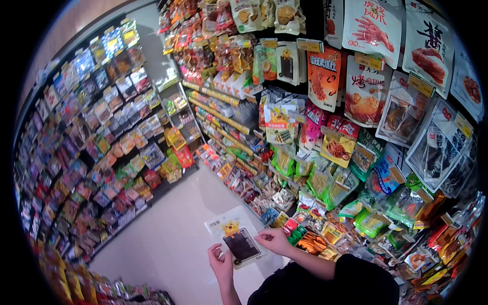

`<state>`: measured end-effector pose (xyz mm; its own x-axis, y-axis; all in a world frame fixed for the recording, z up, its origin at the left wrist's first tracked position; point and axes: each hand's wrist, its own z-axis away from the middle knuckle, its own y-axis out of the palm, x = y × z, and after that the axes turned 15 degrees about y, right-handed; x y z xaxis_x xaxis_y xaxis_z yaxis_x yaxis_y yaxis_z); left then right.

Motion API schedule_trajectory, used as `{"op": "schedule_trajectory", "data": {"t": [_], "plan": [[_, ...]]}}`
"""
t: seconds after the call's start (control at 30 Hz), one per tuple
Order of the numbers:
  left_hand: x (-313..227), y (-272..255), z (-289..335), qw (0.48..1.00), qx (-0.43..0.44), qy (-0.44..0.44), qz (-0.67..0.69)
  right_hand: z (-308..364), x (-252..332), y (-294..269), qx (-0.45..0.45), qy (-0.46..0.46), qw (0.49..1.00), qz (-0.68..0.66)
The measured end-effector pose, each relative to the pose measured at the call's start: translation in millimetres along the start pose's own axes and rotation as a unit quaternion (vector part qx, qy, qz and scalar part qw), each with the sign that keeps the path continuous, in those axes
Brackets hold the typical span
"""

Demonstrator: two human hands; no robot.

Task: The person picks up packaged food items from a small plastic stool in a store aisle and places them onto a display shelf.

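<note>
A flat white snack pouch (pixel 242 245) with a yellow cartoon animal and a dark see-through window is held out over the floor, face up and slightly tilted. Along its right edge, my right hand (pixel 274 241) pinches it between thumb and fingers. Curled fingers of my left hand (pixel 220 261) are at the pouch's lower left edge; part of that grip is hidden. On the rack to the right hangs a similar white pouch (pixel 288 62) with a dark window, well above my hands.
Hanging snack packets (pixel 373 94) crowd the right-hand rack, with bins of small packs (pixel 310 244) below, close to my right arm. Another packed shelf wall (pixel 101 122) curves along the left. Pale floor (pixel 173 218) lies between them. More packets (pixel 76 282) stand at the lower left.
</note>
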<state>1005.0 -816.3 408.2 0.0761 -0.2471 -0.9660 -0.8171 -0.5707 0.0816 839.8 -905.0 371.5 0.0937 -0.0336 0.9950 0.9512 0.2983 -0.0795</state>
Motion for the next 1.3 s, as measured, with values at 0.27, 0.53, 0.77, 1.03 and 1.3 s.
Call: {"op": "schedule_trajectory", "data": {"t": [0.27,0.53,0.77,1.03,1.3], "plan": [[25.0,92.8,-141.0,0.994,0.097,0.034,0.031,-121.8,11.6,-42.9,-0.138,-0.027,0.987,-0.074],[5.7,225.1,-297.3,0.921,0.325,0.136,0.167,-232.1,95.6,-118.8,-0.338,-0.138,0.93,0.033],[-39.5,358.8,-427.5,0.847,0.441,0.185,0.233,-332.3,191.3,-186.6,-0.432,-0.196,0.878,-0.057],[-57.6,417.3,-489.9,0.779,0.504,0.19,0.32,-378.5,227.8,-208.9,-0.545,-0.202,0.813,-0.021],[-49.2,444.9,-513.2,0.737,0.519,0.185,0.392,-395.6,246.7,-203.1,-0.603,-0.229,0.764,0.026]]}}
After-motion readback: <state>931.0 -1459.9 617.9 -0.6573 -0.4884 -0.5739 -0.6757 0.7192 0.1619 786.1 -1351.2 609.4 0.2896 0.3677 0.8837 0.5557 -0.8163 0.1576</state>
